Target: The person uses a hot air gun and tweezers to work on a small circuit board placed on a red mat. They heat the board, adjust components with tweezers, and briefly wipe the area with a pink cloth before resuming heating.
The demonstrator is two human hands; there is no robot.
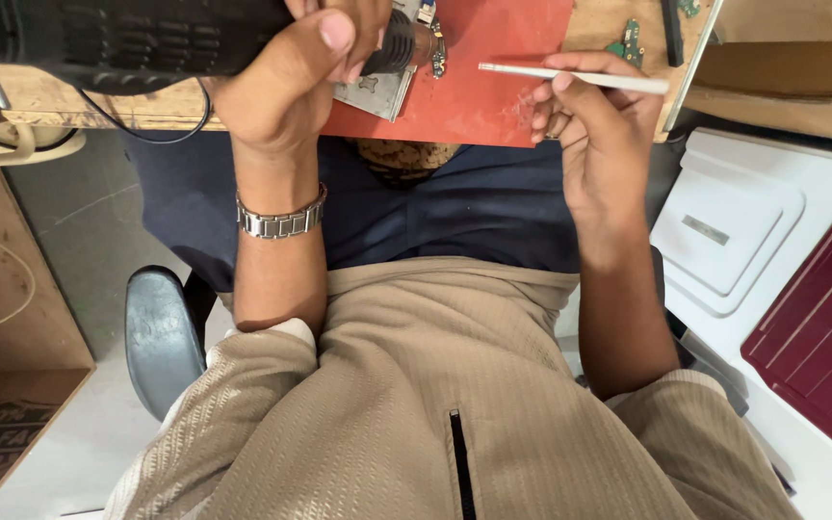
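Nearest me is my beige shirt (435, 404), with a blue chair arm (158, 337) at eight o'clock. My left hand (291, 82), a metal watch (281, 223) on its wrist, reaches to eleven o'clock, fingers wrapped tight around a black hot-air tool (146, 39). The tool's nozzle (406, 43) points at a small circuit board (435, 48) on a metal plate (377, 91) at twelve o'clock. My right hand (594, 125), at one o'clock, pinches slim silver tweezers (570, 77) over the red mat (493, 67). Farther off, the wooden worktop (60, 101) carries the mat.
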